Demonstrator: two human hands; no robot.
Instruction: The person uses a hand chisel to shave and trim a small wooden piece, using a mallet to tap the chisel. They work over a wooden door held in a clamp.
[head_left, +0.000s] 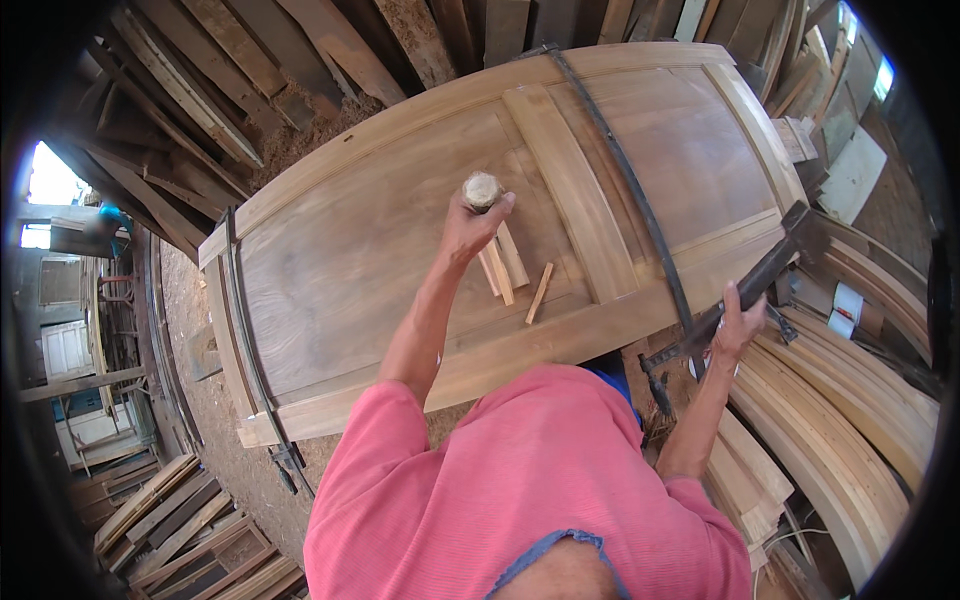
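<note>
A wooden panelled door (340,260) lies flat in front of me. My left hand (470,228) is closed around a thick round wooden piece (482,187) over the large panel. Its pale, battered end faces up; its lower part is hidden by the hand, so I cannot tell what tool it is. Just below that hand, small wooden strips (512,258) lie on the panel, with a loose short strip (540,293) to their right. My right hand (738,325) grips the dark handle of a hammer (765,268), its head raised near the door's right end.
One long bar clamp (625,165) crosses the door right of its middle rail; another clamp (238,310) spans the left end. Planks (330,40) lean along the far side. Curved boards (830,430) are stacked at right, and scrap wood (180,510) lies at lower left.
</note>
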